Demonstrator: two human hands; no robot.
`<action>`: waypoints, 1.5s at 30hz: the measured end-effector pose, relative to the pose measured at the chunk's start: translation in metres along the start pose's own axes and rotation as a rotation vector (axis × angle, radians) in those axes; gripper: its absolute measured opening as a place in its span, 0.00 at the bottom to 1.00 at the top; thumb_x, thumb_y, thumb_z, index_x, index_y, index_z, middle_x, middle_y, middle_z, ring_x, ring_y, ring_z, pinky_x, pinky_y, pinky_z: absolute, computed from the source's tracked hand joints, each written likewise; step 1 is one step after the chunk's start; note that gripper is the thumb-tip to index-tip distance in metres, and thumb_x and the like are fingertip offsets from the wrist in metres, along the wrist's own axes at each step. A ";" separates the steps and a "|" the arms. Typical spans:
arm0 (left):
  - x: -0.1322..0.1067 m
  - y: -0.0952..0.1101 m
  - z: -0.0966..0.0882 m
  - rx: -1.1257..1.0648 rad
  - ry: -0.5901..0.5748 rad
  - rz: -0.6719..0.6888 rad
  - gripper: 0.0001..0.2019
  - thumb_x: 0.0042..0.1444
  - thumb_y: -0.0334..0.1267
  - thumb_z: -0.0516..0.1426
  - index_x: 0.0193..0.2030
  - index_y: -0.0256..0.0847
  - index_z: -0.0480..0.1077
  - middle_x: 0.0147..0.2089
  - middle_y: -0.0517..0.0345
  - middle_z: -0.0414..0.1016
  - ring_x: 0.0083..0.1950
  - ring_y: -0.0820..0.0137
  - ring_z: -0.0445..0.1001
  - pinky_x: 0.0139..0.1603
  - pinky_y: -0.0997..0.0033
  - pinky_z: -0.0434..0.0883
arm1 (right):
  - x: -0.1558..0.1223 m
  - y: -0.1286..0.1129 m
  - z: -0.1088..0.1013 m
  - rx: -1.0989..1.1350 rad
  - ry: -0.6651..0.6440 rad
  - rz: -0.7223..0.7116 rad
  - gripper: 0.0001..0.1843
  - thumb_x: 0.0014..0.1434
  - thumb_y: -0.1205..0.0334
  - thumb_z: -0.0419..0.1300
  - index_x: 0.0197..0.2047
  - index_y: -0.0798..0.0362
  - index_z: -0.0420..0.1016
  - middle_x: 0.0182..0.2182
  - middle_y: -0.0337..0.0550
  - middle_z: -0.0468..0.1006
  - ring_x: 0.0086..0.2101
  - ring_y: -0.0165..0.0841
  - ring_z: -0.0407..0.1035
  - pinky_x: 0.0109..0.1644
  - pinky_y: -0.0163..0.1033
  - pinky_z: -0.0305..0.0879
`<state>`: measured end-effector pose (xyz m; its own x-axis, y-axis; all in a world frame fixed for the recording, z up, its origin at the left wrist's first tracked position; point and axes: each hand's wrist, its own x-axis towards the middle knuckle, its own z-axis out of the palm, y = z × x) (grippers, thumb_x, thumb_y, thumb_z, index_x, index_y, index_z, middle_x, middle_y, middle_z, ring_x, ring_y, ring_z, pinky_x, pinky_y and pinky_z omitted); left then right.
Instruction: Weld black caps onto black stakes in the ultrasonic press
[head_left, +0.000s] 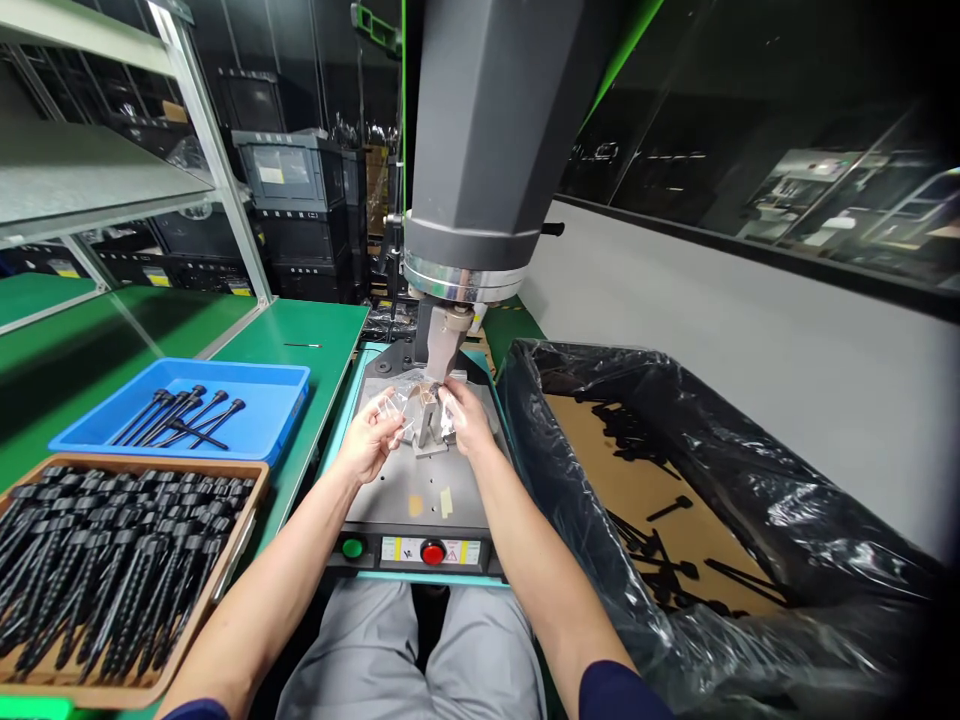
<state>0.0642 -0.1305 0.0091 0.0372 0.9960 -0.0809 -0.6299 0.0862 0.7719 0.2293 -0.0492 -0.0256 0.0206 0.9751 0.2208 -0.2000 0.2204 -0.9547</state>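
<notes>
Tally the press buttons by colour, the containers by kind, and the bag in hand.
Green button: 1
Red button: 1
Blue tray: 1
Wooden tray: 1
Lined box: 1
Clear bag: 1
Total: 6

Forearms reaching forward, left hand and right hand close together, fingers pinched

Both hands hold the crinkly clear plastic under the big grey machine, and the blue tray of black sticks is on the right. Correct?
No: the head view shows the blue plastic tray of black sticks on the left. The left hand and right hand do hold the crinkly clear plastic under the grey machine.
</notes>
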 end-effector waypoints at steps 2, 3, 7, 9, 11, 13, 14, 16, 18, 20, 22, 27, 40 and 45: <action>0.000 -0.001 -0.001 0.005 0.007 -0.005 0.40 0.40 0.28 0.69 0.62 0.39 0.60 0.29 0.62 0.72 0.23 0.78 0.71 0.17 0.84 0.63 | 0.002 -0.001 -0.001 -0.034 -0.013 -0.025 0.21 0.51 0.51 0.63 0.47 0.51 0.77 0.46 0.45 0.79 0.47 0.38 0.71 0.54 0.43 0.65; 0.000 -0.001 -0.001 0.006 0.006 -0.003 0.40 0.40 0.28 0.69 0.62 0.39 0.60 0.29 0.62 0.72 0.23 0.78 0.71 0.17 0.84 0.63 | 0.002 0.000 -0.001 -0.060 -0.011 -0.032 0.21 0.51 0.51 0.64 0.46 0.52 0.77 0.46 0.45 0.79 0.48 0.39 0.71 0.55 0.44 0.65; 0.000 -0.001 -0.004 0.018 0.011 0.005 0.40 0.41 0.28 0.69 0.62 0.38 0.60 0.30 0.61 0.72 0.23 0.78 0.70 0.17 0.84 0.62 | 0.003 0.001 0.001 -0.084 0.019 0.001 0.22 0.49 0.51 0.64 0.45 0.53 0.77 0.46 0.46 0.79 0.48 0.41 0.71 0.56 0.48 0.64; -0.001 0.000 -0.006 0.022 0.020 0.011 0.41 0.40 0.28 0.69 0.63 0.38 0.60 0.30 0.61 0.72 0.22 0.79 0.69 0.17 0.83 0.62 | -0.001 0.002 0.000 -0.075 0.023 0.000 0.23 0.50 0.52 0.65 0.49 0.51 0.76 0.50 0.45 0.77 0.51 0.41 0.69 0.60 0.49 0.61; -0.002 -0.001 -0.009 0.021 0.025 0.018 0.42 0.40 0.28 0.69 0.63 0.38 0.59 0.30 0.62 0.72 0.22 0.79 0.69 0.17 0.83 0.61 | -0.009 0.003 -0.003 -0.037 0.025 -0.009 0.26 0.50 0.54 0.65 0.53 0.49 0.74 0.56 0.44 0.73 0.57 0.40 0.65 0.64 0.49 0.56; -0.004 -0.001 -0.012 0.027 0.035 0.021 0.42 0.40 0.27 0.69 0.63 0.38 0.59 0.30 0.62 0.71 0.22 0.79 0.69 0.17 0.83 0.62 | -0.020 0.005 -0.008 0.037 0.029 0.003 0.28 0.50 0.55 0.66 0.55 0.47 0.72 0.59 0.43 0.69 0.60 0.40 0.62 0.66 0.49 0.53; -0.005 -0.002 -0.014 0.035 0.043 0.022 0.42 0.40 0.27 0.69 0.63 0.38 0.60 0.31 0.62 0.71 0.23 0.79 0.69 0.18 0.83 0.62 | -0.027 0.006 -0.011 0.072 0.033 0.019 0.29 0.49 0.56 0.66 0.56 0.47 0.72 0.60 0.43 0.69 0.60 0.41 0.61 0.66 0.50 0.53; -0.006 -0.003 -0.017 0.055 0.054 0.022 0.41 0.40 0.27 0.68 0.63 0.38 0.60 0.31 0.61 0.72 0.23 0.79 0.70 0.19 0.82 0.64 | -0.042 0.007 -0.018 0.106 0.032 0.051 0.31 0.46 0.59 0.68 0.56 0.47 0.72 0.60 0.44 0.69 0.61 0.42 0.60 0.66 0.51 0.53; -0.007 -0.004 -0.019 0.069 0.059 0.027 0.41 0.41 0.28 0.68 0.63 0.38 0.60 0.31 0.62 0.72 0.23 0.79 0.69 0.19 0.82 0.64 | -0.058 0.006 -0.024 0.094 0.019 0.067 0.33 0.43 0.62 0.69 0.55 0.47 0.73 0.59 0.44 0.70 0.60 0.44 0.60 0.64 0.51 0.55; -0.006 -0.004 -0.021 0.079 0.063 0.034 0.41 0.41 0.28 0.68 0.63 0.38 0.60 0.30 0.62 0.71 0.22 0.79 0.69 0.18 0.83 0.63 | -0.072 0.003 -0.029 0.084 0.006 0.070 0.31 0.42 0.63 0.69 0.53 0.47 0.75 0.56 0.44 0.73 0.58 0.44 0.62 0.62 0.51 0.57; -0.005 -0.006 -0.022 0.094 0.067 0.039 0.42 0.41 0.29 0.68 0.64 0.38 0.59 0.29 0.62 0.71 0.22 0.79 0.69 0.18 0.83 0.63 | -0.082 -0.001 -0.030 0.133 -0.005 0.084 0.28 0.43 0.62 0.70 0.50 0.48 0.77 0.52 0.44 0.76 0.54 0.43 0.66 0.58 0.48 0.62; -0.005 -0.010 -0.024 0.132 0.049 0.033 0.42 0.42 0.30 0.68 0.65 0.40 0.58 0.30 0.62 0.71 0.23 0.79 0.68 0.17 0.83 0.61 | -0.085 -0.011 -0.021 0.475 0.010 0.326 0.23 0.48 0.44 0.69 0.40 0.52 0.79 0.35 0.45 0.78 0.35 0.35 0.71 0.34 0.37 0.68; -0.011 -0.020 -0.034 0.164 0.026 0.063 0.38 0.43 0.32 0.68 0.63 0.43 0.62 0.33 0.62 0.72 0.24 0.80 0.69 0.19 0.84 0.63 | -0.092 -0.003 -0.012 0.480 0.145 0.355 0.20 0.42 0.51 0.74 0.33 0.54 0.77 0.26 0.38 0.76 0.25 0.26 0.68 0.25 0.30 0.62; -0.011 -0.022 -0.034 0.180 0.039 0.056 0.34 0.41 0.33 0.69 0.57 0.41 0.66 0.33 0.61 0.72 0.24 0.80 0.69 0.21 0.83 0.64 | -0.092 -0.002 -0.013 0.471 0.158 0.367 0.20 0.42 0.51 0.74 0.34 0.54 0.77 0.27 0.40 0.76 0.26 0.27 0.68 0.25 0.30 0.62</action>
<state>0.0510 -0.1442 -0.0285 -0.0261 0.9981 -0.0562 -0.4807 0.0368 0.8761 0.2402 -0.1392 -0.0463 0.0058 0.9851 -0.1716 -0.6320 -0.1294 -0.7641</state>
